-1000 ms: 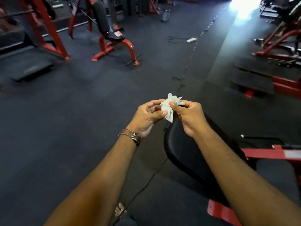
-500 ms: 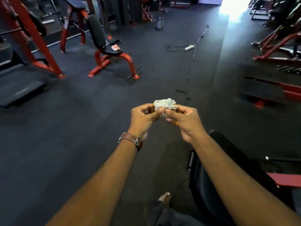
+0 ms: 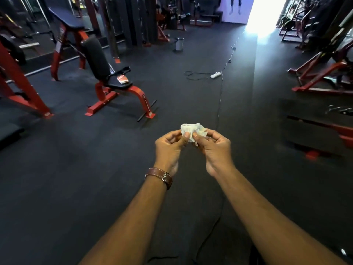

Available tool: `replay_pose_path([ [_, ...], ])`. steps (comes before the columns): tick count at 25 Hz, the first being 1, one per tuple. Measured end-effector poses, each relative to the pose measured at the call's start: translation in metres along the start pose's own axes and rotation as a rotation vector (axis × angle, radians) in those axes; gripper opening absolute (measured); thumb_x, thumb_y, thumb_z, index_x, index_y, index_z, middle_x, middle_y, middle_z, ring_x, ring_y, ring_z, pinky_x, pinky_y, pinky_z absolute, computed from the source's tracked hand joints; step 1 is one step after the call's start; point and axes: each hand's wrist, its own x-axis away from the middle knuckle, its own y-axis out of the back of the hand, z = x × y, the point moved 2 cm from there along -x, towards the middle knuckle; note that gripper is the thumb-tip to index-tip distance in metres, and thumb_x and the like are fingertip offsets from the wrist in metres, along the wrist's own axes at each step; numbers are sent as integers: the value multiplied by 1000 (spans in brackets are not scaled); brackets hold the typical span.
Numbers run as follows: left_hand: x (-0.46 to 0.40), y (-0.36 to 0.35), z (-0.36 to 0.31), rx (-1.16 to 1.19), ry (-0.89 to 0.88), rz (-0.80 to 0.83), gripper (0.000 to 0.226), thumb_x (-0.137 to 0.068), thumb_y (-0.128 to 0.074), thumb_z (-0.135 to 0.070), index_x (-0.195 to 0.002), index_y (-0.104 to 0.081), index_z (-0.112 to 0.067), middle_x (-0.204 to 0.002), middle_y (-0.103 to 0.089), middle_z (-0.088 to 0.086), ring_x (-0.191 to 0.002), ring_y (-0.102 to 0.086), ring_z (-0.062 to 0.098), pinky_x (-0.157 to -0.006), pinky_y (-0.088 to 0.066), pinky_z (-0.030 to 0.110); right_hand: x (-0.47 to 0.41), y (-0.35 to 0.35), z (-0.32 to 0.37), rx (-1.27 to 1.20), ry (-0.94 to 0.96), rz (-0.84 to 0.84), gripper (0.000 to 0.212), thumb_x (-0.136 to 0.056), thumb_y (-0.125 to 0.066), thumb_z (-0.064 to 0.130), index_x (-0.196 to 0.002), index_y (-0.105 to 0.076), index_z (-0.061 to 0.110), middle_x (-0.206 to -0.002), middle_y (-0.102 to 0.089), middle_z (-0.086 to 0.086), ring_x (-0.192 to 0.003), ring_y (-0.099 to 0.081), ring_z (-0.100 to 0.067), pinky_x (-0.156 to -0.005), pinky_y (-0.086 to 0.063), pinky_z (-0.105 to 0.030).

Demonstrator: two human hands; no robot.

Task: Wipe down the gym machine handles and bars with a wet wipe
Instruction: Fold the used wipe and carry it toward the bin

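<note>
The wet wipe [image 3: 193, 130], light, limp and crumpled, was pinched at six o'clock by the left hand [image 3: 169, 148] and the right hand [image 3: 214, 148], held together.

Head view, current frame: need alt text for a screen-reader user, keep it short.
A person's left hand and right hand together pinch a crumpled white wet wipe out in front, above a dark rubber gym floor. A brown leather watch strap is on the left wrist. Farther off at left stands a red-framed bench; a white power strip lies on the floor.
</note>
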Motion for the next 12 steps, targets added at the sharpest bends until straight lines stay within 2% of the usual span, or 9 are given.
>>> replay_pose_path([
  [3, -99, -25, 11, 9, 13, 19, 21, -83, -74, -1, -104, -71, 2, -97, -76, 9, -90, -69, 17, -78, -56, 27, -98, -18, 6, -4, 47, -67, 36, -75, -79, -6, -108, -71, 3, -94, -76, -14, -92, -73, -27, -85, -58, -39],
  [5, -178, -41, 23, 39, 20, 33, 27, -82, -75, -3, -108, -71, 2, -100, -75, 9, -93, -69, 17, -78, -55, 26, -174, -32, 8, -15, 82, -121, 31, -75, -79, -5, -105, -73, 0, -93, -76, -14, -90, -73, -25, -85, -58, -37],
  [8, -301, -65, 36, 64, 37, 69, 30, -81, -75, -1, -111, -71, 1, -105, -75, 12, -97, -69, 19, -85, -56, 28, -290, -58, 11, -34, 127, -185, 23, -75, -80, -4, -97, -75, -1, -92, -76, -14, -89, -73, -25, -87, -59, -38],
  [12, -443, -95, 36, 30, 67, 94, 32, -81, -75, 2, -112, -70, 4, -109, -73, 18, -101, -68, 24, -92, -56, 34, -419, -89, 20, -71, 95, -246, 24, -76, -80, -2, -99, -74, -3, -89, -77, -12, -86, -73, -22, -88, -59, -40],
])
